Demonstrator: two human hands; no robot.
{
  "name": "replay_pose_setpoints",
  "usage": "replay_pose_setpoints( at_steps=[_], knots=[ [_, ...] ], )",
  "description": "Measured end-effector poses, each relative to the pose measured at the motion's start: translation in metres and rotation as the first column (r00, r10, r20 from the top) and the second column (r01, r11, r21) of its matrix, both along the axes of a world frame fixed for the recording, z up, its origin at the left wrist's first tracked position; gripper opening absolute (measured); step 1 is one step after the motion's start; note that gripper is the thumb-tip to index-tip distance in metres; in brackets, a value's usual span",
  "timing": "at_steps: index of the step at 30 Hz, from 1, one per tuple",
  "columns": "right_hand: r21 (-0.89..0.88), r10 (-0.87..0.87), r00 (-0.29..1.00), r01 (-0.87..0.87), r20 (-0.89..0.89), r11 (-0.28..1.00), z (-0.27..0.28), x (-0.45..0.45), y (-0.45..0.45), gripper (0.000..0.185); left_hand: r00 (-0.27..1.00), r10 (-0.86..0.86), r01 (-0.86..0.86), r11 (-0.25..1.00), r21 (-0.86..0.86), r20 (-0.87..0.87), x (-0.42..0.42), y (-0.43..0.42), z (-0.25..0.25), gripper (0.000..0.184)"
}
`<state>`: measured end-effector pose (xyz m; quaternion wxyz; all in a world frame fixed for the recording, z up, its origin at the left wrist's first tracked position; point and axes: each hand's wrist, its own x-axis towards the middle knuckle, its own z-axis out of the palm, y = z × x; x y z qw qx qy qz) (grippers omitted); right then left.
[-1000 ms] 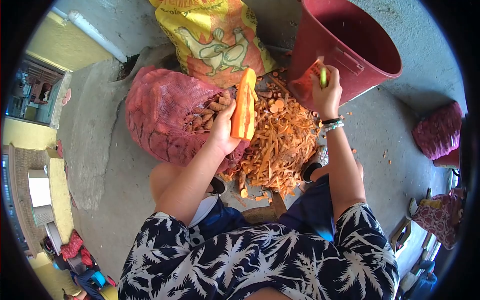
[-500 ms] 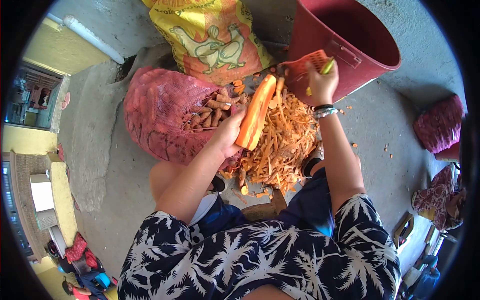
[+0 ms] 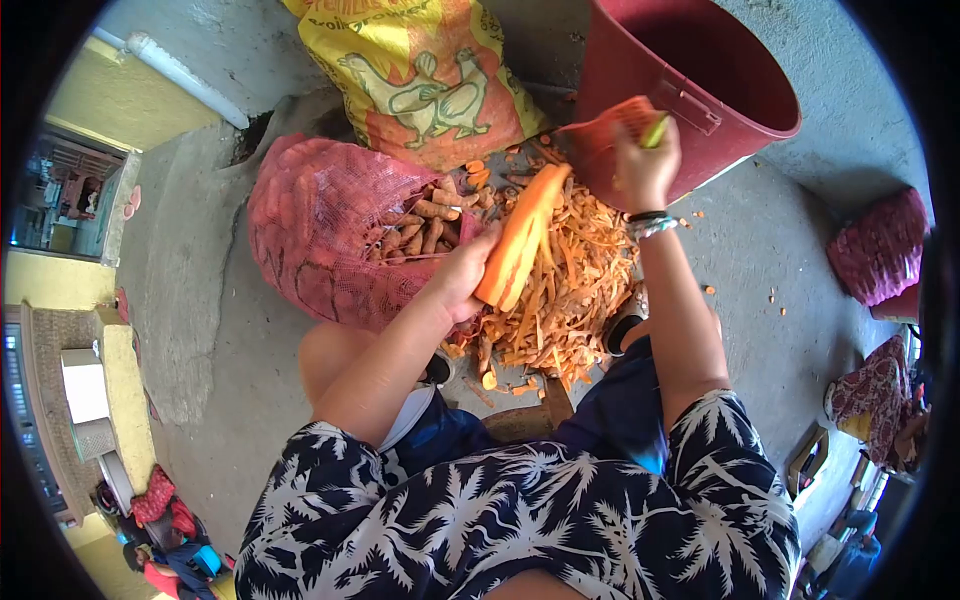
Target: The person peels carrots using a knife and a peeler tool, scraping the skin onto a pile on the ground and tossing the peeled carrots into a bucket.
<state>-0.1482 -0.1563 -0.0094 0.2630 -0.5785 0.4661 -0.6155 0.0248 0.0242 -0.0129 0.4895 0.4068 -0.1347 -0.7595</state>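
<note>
My left hand is closed around the lower end of a large, partly peeled carrot, which tilts up and to the right. Loose strips lie along its right side. Above and to its right, my right hand grips a tool with a yellow-green handle; its working end is blurred, and it is apart from the carrot. Beside that hand is a blurred red perforated piece, and I cannot tell whether it is held. Beneath the carrot spreads a heap of orange peelings.
Left of the heap lies a red mesh sack of unpeeled carrots, open toward me. A yellow printed sack and a tall red bin stand behind. Another purple-red mesh sack sits far right. People are at the lower edges.
The carrot has turned in my left hand and its top leans farther right, with a brighter peeled face showing and loose strips at its side. My right hand has barely shifted.
</note>
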Motion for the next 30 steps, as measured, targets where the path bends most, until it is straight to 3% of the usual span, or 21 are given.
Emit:
replay_pose_setpoints(
  at_steps=[2,4,6,8,10,17,18,19,20,21,22,23,24,26,28,29,30],
  knots=[
    [0.152,-0.092,0.97,0.058,0.225,0.987,0.016,-0.018,-0.001,0.022,0.999,-0.04,0.04,0.999,-0.014,0.006,0.007,0.0,-0.003,0.04],
    [0.07,0.013,0.956,-0.035,0.292,0.997,0.025,-0.016,0.009,0.023,0.982,-0.038,0.02,0.995,-0.097,-0.184,0.017,-0.006,-0.018,0.04],
    [0.083,0.208,0.939,-0.239,0.272,0.968,0.027,0.0,0.034,0.023,0.989,0.1,-0.102,0.995,-0.012,-0.108,0.017,-0.009,-0.004,0.039],
    [0.208,0.431,0.85,-0.5,0.304,0.841,0.026,0.014,0.064,0.024,0.986,0.137,-0.133,0.99,0.048,-0.091,0.017,-0.011,0.001,0.038],
    [0.216,0.543,0.827,-0.562,0.143,0.798,0.028,0.023,0.08,0.026,0.995,0.094,-0.093,0.996,0.017,-0.044,0.012,-0.01,-0.001,0.038],
    [0.181,0.415,0.902,-0.431,0.12,0.884,0.017,0.033,0.053,0.026,0.994,0.073,-0.073,0.997,-0.003,0.087,0.014,-0.02,0.013,0.039],
    [0.194,0.362,0.93,-0.369,0.072,0.909,0.018,0.028,0.049,0.026,0.993,0.031,-0.03,0.999,-0.011,0.116,0.014,-0.02,0.014,0.039],
    [0.07,0.265,0.958,-0.274,0.108,0.959,0.013,0.02,0.033,0.028,0.989,-0.047,0.051,0.999,-0.021,0.143,0.017,-0.017,0.006,0.04],
    [0.08,0.219,0.953,-0.24,0.21,0.967,0.01,0.007,0.016,0.026,0.987,-0.077,0.087,0.994,-0.066,0.139,0.013,-0.012,0.003,0.042],
    [0.009,-0.013,0.999,0.013,0.04,1.0,0.005,-0.007,0.001,0.023,0.983,-0.11,0.118,0.992,-0.049,0.146,0.012,-0.008,0.001,0.043],
    [-0.091,-0.134,0.991,0.134,0.013,0.987,-0.001,-0.022,-0.014,0.021,0.979,-0.14,0.146,0.989,-0.029,0.152,0.011,-0.003,0.001,0.044],
    [0.052,-0.12,0.961,0.11,0.25,0.993,0.01,-0.031,-0.014,0.021,0.989,-0.101,0.104,0.994,-0.023,0.111,0.009,0.0,0.008,0.044],
    [0.071,-0.071,0.905,0.045,0.419,0.996,0.016,-0.038,-0.013,0.02,0.989,-0.1,0.103,0.994,-0.023,0.11,0.011,-0.001,0.007,0.044],
    [0.091,-0.014,0.876,-0.034,0.481,0.995,0.016,-0.043,-0.01,0.018,0.998,0.043,-0.034,0.982,-0.185,0.045,0.018,-0.006,0.006,0.046],
    [0.199,0.056,0.82,-0.204,0.57,0.958,0.008,-0.033,0.003,0.013,0.994,0.11,-0.109,0.97,-0.22,-0.007,0.021,-0.012,0.01,0.039],
    [0.279,0.085,0.712,-0.379,0.697,0.883,0.008,-0.026,0.016,0.009,0.975,0.222,-0.202,0.915,-0.349,0.02,0.02,-0.016,0.011,0.036],
    [0.411,-0.053,0.586,-0.498,0.808,0.764,-0.002,-0.017,0.025,0.008,0.943,0.331,-0.278,0.835,-0.474,0.032,0.02,-0.019,0.013,0.034]
  ],
)
